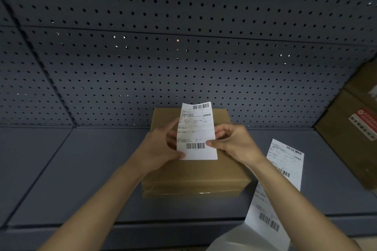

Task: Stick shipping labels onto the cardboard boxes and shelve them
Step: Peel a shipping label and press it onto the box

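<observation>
Grip is two-handed: the left hand pinches the left edge of one shipping label low down, and the right hand pinches its right edge, thumb on the print beside the lower barcode. The label stands nearly upright, its long axis rising from the hands toward the pegboard back. It is held just over the cardboard box, which sits mid-shelf, nearer the back edge of the shelf. The box top therefore lies below and just beyond the fingers, and both hands look equally near it.

The label's rear face is hidden, so I cannot tell whether its backing is off. A strip of further labels lies right of the box and overhangs the shelf's front edge. A second box is cut off at the right.
</observation>
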